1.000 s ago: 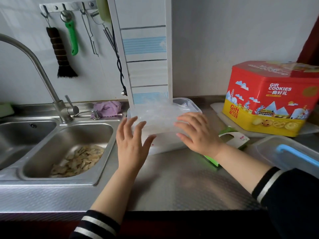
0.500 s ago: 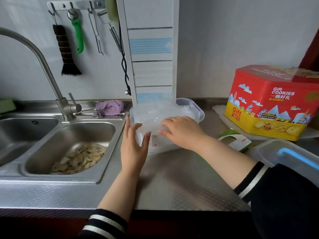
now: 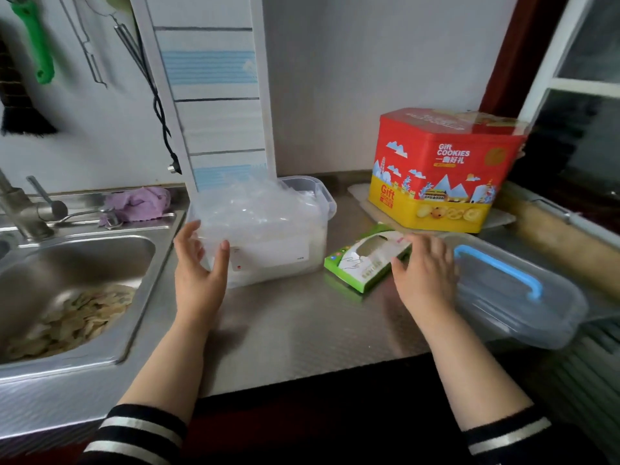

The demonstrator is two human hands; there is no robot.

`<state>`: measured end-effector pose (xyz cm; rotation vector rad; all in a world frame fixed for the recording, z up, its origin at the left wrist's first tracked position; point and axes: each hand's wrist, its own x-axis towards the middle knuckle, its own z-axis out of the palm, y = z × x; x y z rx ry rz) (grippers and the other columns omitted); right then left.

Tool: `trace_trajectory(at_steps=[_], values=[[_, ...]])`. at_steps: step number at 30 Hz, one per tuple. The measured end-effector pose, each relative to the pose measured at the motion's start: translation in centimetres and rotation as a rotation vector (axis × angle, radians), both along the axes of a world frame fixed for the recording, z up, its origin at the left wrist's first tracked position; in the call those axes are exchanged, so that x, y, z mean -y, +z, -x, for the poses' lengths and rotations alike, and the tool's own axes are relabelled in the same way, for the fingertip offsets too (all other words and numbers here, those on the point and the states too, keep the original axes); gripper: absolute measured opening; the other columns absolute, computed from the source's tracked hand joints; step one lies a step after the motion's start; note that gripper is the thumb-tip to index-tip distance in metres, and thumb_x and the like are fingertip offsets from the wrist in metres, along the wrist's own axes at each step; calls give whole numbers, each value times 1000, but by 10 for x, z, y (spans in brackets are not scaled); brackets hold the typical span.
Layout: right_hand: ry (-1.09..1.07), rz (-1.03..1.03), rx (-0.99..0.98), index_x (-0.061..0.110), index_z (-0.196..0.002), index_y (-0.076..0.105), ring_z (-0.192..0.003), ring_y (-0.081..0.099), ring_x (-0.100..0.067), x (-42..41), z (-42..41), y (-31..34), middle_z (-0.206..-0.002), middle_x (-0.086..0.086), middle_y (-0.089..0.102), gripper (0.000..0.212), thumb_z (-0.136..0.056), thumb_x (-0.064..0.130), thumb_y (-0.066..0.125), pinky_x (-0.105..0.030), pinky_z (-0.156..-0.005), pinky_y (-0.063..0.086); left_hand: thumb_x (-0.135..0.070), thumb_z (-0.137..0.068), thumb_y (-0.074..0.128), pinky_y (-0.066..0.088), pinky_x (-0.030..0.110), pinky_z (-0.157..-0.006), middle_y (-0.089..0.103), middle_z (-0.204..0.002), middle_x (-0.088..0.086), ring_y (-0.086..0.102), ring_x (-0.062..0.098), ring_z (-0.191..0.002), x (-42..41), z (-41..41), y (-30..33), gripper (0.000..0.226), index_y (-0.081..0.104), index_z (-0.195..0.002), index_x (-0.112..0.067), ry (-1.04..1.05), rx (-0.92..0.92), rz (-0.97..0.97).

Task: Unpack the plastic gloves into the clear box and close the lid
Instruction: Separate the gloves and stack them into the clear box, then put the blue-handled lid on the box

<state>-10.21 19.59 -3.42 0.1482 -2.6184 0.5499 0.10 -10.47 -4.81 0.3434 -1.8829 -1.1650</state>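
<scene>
Bracing the near left corner of the clear rectangular plastic box (image 3: 268,250), the left hand (image 3: 198,270) has its thumb on the front wall and its fingers spread along the left end, loosely cupped rather than clamped. Crinkled transparent plastic gloves (image 3: 248,209) are heaped inside the box and rise above its rim (no lid on it). The right hand (image 3: 426,273) is open, fingers straight and slightly spread, at the near left edge of the clear plastic lid with a blue handle (image 3: 513,290); whether it touches the lid cannot be told. Between the box and that hand lies the green and white cardboard glove packet (image 3: 367,260), flat on the steel counter (image 3: 302,330), its window cut-out facing up. Behind the lid stands a red and yellow cookie tin (image 3: 443,169). Left of the box is a steel sink (image 3: 77,297) holding pale scraps, with a purple cloth (image 3: 137,204) on its back ledge.
</scene>
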Motion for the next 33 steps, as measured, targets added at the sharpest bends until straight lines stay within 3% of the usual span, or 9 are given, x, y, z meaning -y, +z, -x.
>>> trace_trajectory(at_steps=[5, 9, 12, 16, 18, 20, 23, 27, 33], values=[[-201, -184, 409, 21, -146, 29, -140, 24, -32, -50, 0, -9, -154, -11, 25, 66, -93, 58, 44, -45, -111, 22, -32, -93, 59, 34, 24, -104, 44, -141, 5, 44, 14, -126, -10, -1, -3, 59, 29, -143, -25, 21, 10, 21], [-149, -250, 344, 28, -142, 39, -135, 32, -27, -58, -3, -4, -149, -4, 36, 52, -96, 50, 43, -42, -106, 29, -37, -91, 58, 27, 38, -115, 33, -151, 9, 32, 23, -140, -10, -4, -1, 68, 26, -147, -13, 192, -34, 139], [-98, -295, 296, 29, -139, 43, -131, 36, -26, -58, -12, -6, -144, -2, 42, 45, -97, 46, 42, -40, -101, 33, -18, -92, 58, 15, 33, -119, 20, -155, 21, 17, 29, -146, -26, -9, 14, 60, 31, -142, -1, 271, -224, 254], [-67, -307, 231, 30, -138, 44, -128, 39, -24, -61, -25, -10, -140, 0, 48, 44, -97, 47, 41, -38, -98, 34, -1, -90, 48, 29, 36, -113, 38, -141, 26, 35, 25, -136, -94, 1, 36, 36, 44, -126, -1, -7, -447, 453], [-46, -294, 218, 28, -136, 47, -127, 41, -23, -64, -29, -11, -137, 0, 51, 44, -97, 49, 42, -37, -98, 35, -7, -91, 46, 43, 35, -101, 54, -128, 9, 51, 13, -119, -142, 8, 48, 32, 50, -123, -11, -274, -282, 444], [-2, -183, 208, 25, -131, 53, -124, 46, -25, -67, -27, -12, -132, -2, 56, 43, -95, 46, 49, -37, -99, 37, -10, -90, 46, 50, 33, -91, 59, -119, -5, 57, 7, -106, -184, 22, 48, 36, 50, -124, -20, -563, 31, 387], [-41, 131, 114, 24, -126, 58, -119, 51, -28, -94, -17, -2, -131, -4, 57, 43, -88, 44, 60, -39, -97, 42, -12, -87, 49, 40, 26, -102, 53, -128, 1, 51, 13, -121, -229, 48, 38, 48, 44, -134, -15, -859, 401, 118], [-161, -158, 357, 30, -144, 35, -137, 33, -28, -140, -5, 4, -153, 0, 30, 71, -86, 69, 45, -44, -106, 30, -20, -93, 53, 29, 29, -109, 36, -147, 10, 36, 25, -136, -247, 74, 22, 57, 32, -146, -16, -749, 762, 219], [-141, -187, 324, 31, -139, 45, -133, 35, -24, -148, -3, -10, -145, 1, 41, 62, -89, 68, 38, -41, -106, 31, -30, -87, 64, 35, 39, -109, 45, -141, 11, 45, 29, -129, -259, 90, 18, 68, 33, -145, -14, -627, 818, 147]])
